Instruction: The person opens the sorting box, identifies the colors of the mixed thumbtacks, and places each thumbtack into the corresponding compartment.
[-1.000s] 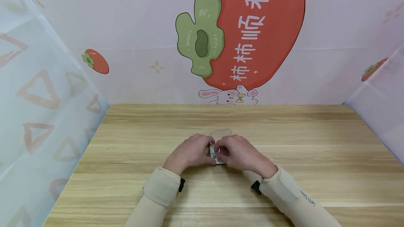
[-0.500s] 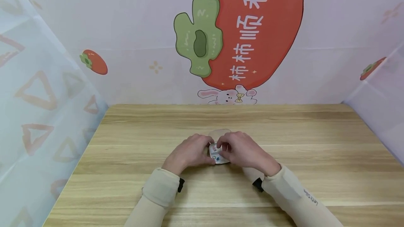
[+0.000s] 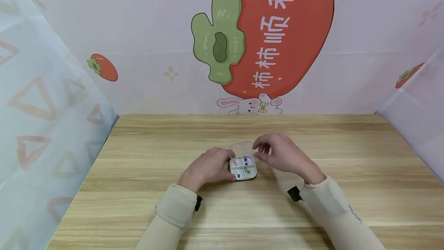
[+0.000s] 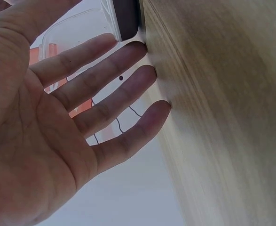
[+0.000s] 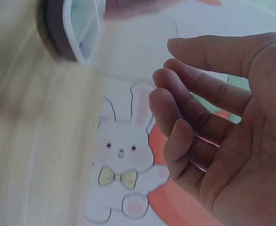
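A small white pill box with several compartments lies on the table, its clear lid folded back on the far side. Tiny pink, purple, green and blue pieces sit in the compartments. My left hand holds the box at its left side, thumb at the near corner and index finger at the far corner. In the left wrist view the other fingertips come down at the tabletop. Just right of the lid hovers my right hand, fingers loosely bent. In the right wrist view nothing shows between its thumb and fingers.
A wood-grain table spreads around both arms. Behind it stands a pale backdrop with a large red persimmon and a rabbit printed on it. Patterned sheets hang at the left and right sides.
My right hand has come away from inside the box, moving right and up to beside the lid, so all the compartments show. The left hand has stayed at the box.
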Demonstrator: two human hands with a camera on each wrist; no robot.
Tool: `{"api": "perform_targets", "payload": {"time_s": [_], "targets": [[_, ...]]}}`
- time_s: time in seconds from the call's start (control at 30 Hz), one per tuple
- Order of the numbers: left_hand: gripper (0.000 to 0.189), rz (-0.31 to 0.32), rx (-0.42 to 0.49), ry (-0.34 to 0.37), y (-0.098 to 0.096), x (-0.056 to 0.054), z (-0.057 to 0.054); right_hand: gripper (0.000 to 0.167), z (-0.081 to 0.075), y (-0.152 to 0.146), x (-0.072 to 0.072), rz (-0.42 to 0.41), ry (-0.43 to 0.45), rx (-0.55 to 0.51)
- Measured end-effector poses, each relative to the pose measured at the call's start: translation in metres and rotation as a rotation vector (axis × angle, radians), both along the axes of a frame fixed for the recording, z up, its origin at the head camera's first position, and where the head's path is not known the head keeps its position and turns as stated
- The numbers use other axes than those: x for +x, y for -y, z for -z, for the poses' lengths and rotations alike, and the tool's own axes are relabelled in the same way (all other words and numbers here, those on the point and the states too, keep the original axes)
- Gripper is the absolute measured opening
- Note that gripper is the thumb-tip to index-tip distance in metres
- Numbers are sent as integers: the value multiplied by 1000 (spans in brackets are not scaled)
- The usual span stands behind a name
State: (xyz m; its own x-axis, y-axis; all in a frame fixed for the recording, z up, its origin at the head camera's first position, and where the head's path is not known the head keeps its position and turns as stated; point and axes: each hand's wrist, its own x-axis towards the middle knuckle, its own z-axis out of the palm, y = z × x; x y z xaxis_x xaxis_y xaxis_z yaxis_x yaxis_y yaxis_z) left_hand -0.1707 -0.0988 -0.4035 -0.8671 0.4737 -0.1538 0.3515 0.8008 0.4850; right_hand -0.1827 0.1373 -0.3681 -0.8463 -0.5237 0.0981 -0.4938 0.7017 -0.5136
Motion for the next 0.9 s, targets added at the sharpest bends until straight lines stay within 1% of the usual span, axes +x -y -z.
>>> {"api": "perform_targets", "payload": {"time_s": [0.17,0.3,0.47,0.67,0.8,0.9], "targets": [[57,-7,-10,-1,-1,0,-1,11,-3,-14,-7,42,5,-11],[57,-10,-12,-2,-1,1,-1,8,-1,-24,-13,52,5,-27],[57,-6,-11,-3,-1,2,0,6,7,-32,-21,62,24,-58],[57,-5,-12,2,0,3,-1,6,18,-39,-31,71,75,-103],[59,-2,-9,5,0,4,-3,6,26,-43,-36,78,108,-121],[59,-10,11,13,2,6,-6,6,30,-43,-39,88,127,-140]]}}
